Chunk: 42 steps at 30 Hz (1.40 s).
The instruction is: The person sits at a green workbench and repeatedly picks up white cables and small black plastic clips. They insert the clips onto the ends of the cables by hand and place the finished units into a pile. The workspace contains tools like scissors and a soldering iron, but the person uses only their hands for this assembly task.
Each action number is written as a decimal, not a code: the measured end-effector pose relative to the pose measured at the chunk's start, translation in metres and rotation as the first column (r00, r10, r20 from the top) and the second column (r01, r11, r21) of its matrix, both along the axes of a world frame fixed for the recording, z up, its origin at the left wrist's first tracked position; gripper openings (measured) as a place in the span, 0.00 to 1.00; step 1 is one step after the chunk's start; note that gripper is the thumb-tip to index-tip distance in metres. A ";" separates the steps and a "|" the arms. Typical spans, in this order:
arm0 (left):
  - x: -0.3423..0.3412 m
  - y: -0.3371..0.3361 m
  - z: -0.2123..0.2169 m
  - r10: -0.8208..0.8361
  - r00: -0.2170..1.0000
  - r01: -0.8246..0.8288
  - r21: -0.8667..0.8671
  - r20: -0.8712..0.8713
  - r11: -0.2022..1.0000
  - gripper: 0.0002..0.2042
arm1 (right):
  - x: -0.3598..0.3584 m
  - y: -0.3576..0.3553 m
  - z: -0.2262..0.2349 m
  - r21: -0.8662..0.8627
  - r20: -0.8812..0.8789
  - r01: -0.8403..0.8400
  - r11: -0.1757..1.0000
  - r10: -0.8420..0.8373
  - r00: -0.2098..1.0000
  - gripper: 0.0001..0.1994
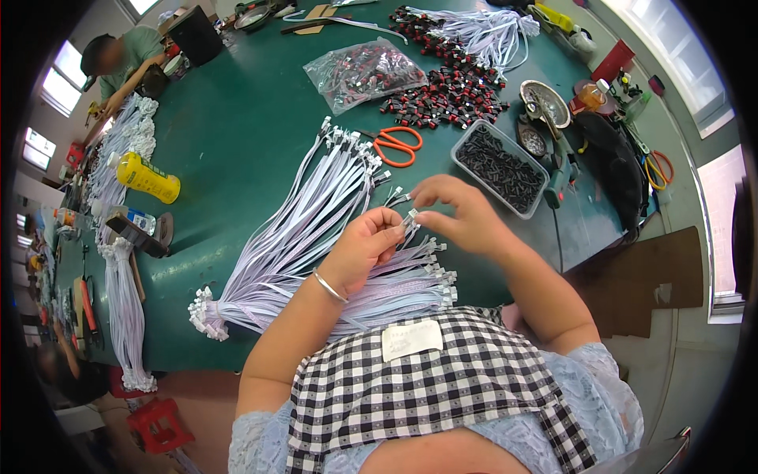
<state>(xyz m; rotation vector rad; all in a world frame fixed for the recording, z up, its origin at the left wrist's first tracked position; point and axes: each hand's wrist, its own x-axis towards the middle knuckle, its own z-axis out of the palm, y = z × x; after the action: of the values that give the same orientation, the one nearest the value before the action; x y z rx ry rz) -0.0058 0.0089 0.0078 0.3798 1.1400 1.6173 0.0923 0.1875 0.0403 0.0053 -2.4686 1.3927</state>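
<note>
Left hand (368, 245) pinches a plug (410, 216), half-open right hand (466, 217) at it; can't tell which wires (395, 283) by counter's (229, 103) near edge are done

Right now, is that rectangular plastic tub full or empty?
The plastic tub looks well filled: small black parts spread wall to wall, depth unclear.

connector (410, 216) partly hidden, window (143, 5) cropped

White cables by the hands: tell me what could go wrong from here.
The white connector between the left hand and right hand could slip. The orange-handled scissors lie beside the cable ends, so they might snag a cable. The open tub of black parts sits near the right forearm and might get bumped.
</note>
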 end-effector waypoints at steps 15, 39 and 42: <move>0.007 0.003 0.006 0.070 0.983 -0.069 0.011 -0.171 0.998 0.06 | 0.005 -0.009 0.000 -0.243 0.186 0.020 0.970 0.027 0.982 0.07; 0.002 0.003 0.000 0.255 0.944 -0.260 0.007 -0.208 0.966 0.04 | 0.005 0.117 -0.018 0.837 0.020 0.220 0.501 -0.429 0.903 0.08; 0.000 0.004 0.001 0.245 0.945 -0.249 0.010 -0.215 0.969 0.04 | 0.016 0.113 -0.014 0.850 0.092 0.155 0.502 -0.432 0.897 0.07</move>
<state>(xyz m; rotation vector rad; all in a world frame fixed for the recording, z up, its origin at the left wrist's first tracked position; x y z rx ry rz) -0.0063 0.0128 0.0085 0.4220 1.4100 1.8158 0.1081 0.3001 0.0267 -0.4373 -2.9366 -0.0425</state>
